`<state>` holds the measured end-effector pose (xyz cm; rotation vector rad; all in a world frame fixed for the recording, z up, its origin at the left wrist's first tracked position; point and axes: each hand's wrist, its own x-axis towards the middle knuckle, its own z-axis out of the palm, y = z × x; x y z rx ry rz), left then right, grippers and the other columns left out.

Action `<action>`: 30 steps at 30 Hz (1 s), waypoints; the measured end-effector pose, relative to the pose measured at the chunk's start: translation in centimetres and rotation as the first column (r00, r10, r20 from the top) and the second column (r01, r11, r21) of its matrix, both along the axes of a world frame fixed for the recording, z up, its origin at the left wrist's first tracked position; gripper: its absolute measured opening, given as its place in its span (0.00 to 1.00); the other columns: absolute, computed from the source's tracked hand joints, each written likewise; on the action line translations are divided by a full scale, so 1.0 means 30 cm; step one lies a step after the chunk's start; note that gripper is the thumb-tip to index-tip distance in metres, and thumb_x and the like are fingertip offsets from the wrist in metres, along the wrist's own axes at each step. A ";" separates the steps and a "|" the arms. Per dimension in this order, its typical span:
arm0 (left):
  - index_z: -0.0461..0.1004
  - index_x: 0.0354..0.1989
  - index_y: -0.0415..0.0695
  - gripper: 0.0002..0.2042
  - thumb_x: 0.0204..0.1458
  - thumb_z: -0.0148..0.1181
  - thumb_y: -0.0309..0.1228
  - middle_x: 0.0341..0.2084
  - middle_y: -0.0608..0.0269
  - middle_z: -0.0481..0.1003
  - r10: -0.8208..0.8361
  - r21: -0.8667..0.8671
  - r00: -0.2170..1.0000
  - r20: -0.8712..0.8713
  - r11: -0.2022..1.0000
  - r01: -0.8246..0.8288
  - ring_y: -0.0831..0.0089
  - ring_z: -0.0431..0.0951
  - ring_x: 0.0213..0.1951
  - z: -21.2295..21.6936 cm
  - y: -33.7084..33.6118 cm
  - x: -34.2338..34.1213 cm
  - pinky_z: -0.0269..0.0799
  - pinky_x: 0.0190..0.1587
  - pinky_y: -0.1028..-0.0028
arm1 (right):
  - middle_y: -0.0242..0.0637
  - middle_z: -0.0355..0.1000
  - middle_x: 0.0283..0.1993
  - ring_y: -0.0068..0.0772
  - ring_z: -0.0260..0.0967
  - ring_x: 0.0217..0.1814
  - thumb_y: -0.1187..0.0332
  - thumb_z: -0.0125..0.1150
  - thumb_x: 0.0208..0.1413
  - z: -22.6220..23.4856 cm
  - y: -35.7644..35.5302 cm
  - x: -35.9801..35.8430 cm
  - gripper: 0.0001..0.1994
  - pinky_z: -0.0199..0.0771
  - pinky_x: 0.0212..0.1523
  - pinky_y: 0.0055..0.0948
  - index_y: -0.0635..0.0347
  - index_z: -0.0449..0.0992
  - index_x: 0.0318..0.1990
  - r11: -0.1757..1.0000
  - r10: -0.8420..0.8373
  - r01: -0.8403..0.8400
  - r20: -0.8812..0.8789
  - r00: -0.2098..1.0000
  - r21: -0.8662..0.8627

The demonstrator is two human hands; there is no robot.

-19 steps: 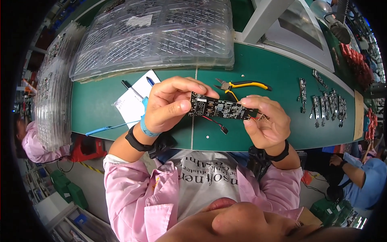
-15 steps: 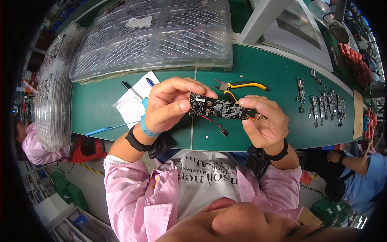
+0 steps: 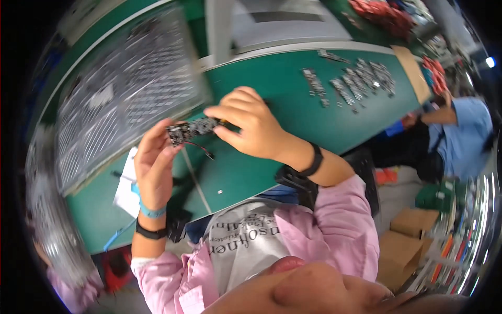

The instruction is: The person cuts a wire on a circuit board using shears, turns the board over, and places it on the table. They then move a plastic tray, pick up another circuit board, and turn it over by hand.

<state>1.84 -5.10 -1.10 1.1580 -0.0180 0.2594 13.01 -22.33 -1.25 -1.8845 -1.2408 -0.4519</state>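
Note:
A narrow black circuit board (image 3: pixel 193 130) is held up above the green bench, tilted with its right end higher. My left hand (image 3: pixel 155 170) pinches its left end between thumb and fingers. At the other end, the fingertips of my right hand (image 3: pixel 250 124) close on the board; wires there are blurred. A thin red and black lead with a dark connector (image 3: pixel 210 155) dangles below it. My left wrist wears a blue strap (image 3: pixel 151 211) with a blue cord. White paper (image 3: pixel 124 188) lies behind the left hand. The yellow-handled cutters are mostly hidden by my right hand.
A clear compartment tray (image 3: pixel 120 104) covers the far left, with stacked clear trays (image 3: pixel 49 199) beside it. Several similar circuit boards (image 3: pixel 361 82) lie at the far right, near a cardboard strip (image 3: pixel 411 73). A person in blue (image 3: pixel 463 136) sits at the right.
The view has swung right, and the bench appears tilted. Both hands with the board now appear further left in view. My right hand has turned over, its back now facing up.

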 end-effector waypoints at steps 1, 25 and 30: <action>0.63 0.44 0.35 0.16 0.45 0.50 0.25 0.48 0.53 0.63 0.142 0.046 0.987 -0.078 0.989 -0.138 0.66 0.67 0.45 0.011 -0.016 0.001 0.62 0.46 0.70 | 0.39 0.70 0.29 0.39 0.66 0.33 0.73 0.61 0.33 0.003 -0.026 0.028 0.14 0.63 0.42 0.35 0.60 0.73 0.33 1.000 0.009 -0.008 -0.067 0.998 0.017; 0.68 0.40 0.38 0.12 0.44 0.50 0.20 0.47 0.57 0.64 0.018 0.158 0.996 0.089 0.987 -0.032 0.71 0.67 0.44 -0.008 0.042 -0.016 0.61 0.47 0.72 | 0.51 0.66 0.42 0.46 0.65 0.43 0.68 0.54 0.46 0.000 -0.732 0.243 0.15 0.64 0.44 0.32 0.66 0.69 0.42 0.630 -0.694 0.719 0.202 0.691 -0.294; 0.68 0.40 0.38 0.10 0.49 0.49 0.25 0.39 0.61 0.70 0.285 0.269 0.915 0.287 0.892 -0.362 0.74 0.71 0.39 0.070 0.181 0.026 0.64 0.41 0.78 | 0.44 0.69 0.38 0.34 0.67 0.40 0.72 0.55 0.44 0.186 -0.221 -0.026 0.15 0.65 0.42 0.27 0.65 0.69 0.42 0.962 -0.075 0.005 -0.245 0.967 -0.272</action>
